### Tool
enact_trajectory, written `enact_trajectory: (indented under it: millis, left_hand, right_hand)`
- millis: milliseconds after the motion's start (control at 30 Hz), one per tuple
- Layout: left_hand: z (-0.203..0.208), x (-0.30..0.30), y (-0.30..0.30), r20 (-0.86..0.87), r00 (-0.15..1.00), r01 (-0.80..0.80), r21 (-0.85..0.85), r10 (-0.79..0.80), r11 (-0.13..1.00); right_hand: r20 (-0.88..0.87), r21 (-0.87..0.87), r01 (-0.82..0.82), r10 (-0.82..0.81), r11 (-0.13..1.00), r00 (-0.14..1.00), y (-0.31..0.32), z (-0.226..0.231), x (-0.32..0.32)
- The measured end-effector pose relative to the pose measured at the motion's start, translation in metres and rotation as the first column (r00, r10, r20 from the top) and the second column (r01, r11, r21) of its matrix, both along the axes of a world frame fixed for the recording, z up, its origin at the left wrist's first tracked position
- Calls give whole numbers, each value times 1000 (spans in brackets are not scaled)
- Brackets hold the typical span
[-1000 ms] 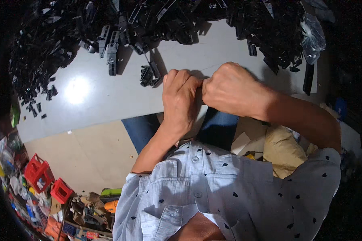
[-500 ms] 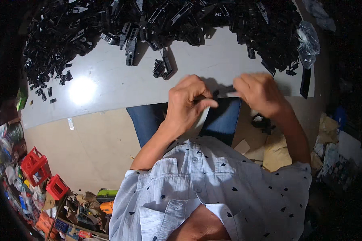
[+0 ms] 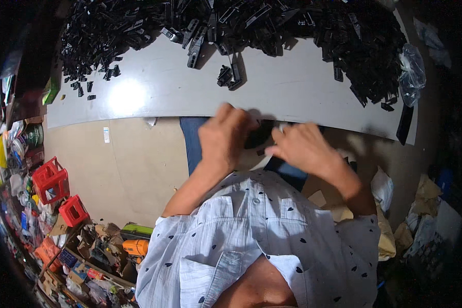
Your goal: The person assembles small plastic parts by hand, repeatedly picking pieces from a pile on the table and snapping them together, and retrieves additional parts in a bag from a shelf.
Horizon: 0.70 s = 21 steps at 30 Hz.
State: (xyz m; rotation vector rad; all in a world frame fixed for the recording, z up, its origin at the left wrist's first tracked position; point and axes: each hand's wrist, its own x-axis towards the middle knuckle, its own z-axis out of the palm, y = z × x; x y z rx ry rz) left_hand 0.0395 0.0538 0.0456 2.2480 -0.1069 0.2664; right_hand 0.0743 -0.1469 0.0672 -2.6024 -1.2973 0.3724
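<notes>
My left hand (image 3: 222, 137) is raised over the near edge of the table, its fingers curled in and closed; what they hold is hidden. Just to the right, my right hand (image 3: 307, 150) is closed too, thumb and fingers drawn together and slightly smeared by motion. A small dark piece (image 3: 261, 152) shows by the right thumb tip, but I cannot tell whether it is gripped. Beyond my hands, on the white table (image 3: 174, 95), lies a small cluster of black plastic parts (image 3: 229, 77).
A large heap of black plastic parts (image 3: 272, 31) covers the far side of the table. A clear plastic bag (image 3: 411, 74) and a long black strip (image 3: 405, 124) lie at its right edge. On the floor at left are red plastic stools (image 3: 51, 179) and cluttered boxes.
The view has shifted, so the table sits further right and higher. My right hand has come lower and closer to my body. The black piece seen between my hands earlier is no longer plain.
</notes>
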Motion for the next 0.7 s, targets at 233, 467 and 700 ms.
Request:
enact_trajectory:
  millis: [233,467,700]
  left_hand:
    - [-20,47,7,179,954,-270,162,241,949]
    - [-27,45,4,226,960,-210,200,163,957]
    - [-25,39,9,181,983,-19,9,17,1000]
  right_hand:
    - [57,338,354,-395,872,917,88,-3,96]
    - [-37,202,535,-540,820,841,87,-14,111]
    - [-760,442,696,-176,565,626,33,-10,96]
